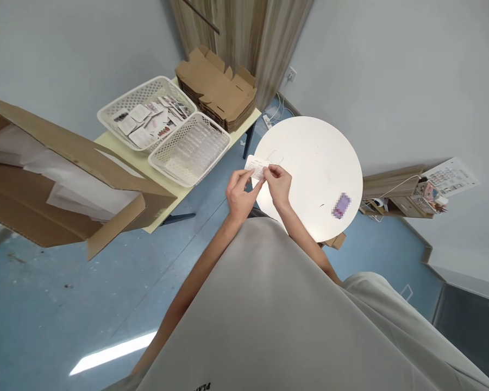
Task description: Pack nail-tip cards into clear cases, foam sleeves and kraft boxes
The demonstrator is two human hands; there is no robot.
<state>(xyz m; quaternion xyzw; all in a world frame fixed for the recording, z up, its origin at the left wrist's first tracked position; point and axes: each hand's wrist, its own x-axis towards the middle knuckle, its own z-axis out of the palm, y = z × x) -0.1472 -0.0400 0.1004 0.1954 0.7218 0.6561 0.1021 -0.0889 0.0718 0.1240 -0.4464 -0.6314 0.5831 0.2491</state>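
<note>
1. So the thing in play is a small white card (256, 164) with rows of tiny print, way too small to read from here. It's up between both hands, over the near-left edge of the round white counter (309, 146). Can't tell if any of it touches the top.

2. Left hand (239, 194): fingers curled, thumb and index pinching at the card's lower side. The exact contact is kinda hidden.

3. Right hand (280, 185): thumb and fingertips pinching the right end, knuckles bent.

4. Weight: I'd guess next to nothing, so a fingertip pinch should be plenty.

5. Stiffness: it looks flat and holds its shape, so probably thin cardstock. My bet is it'd bend or crease if you squeezed the ends toward each other.

6. Grip: could be a bit slick if the finish is smooth, but I can't tell the finish.

7. Where to grab: opposite edges or corners, light pressure, keeping thumbs off the printed middle.
</note>
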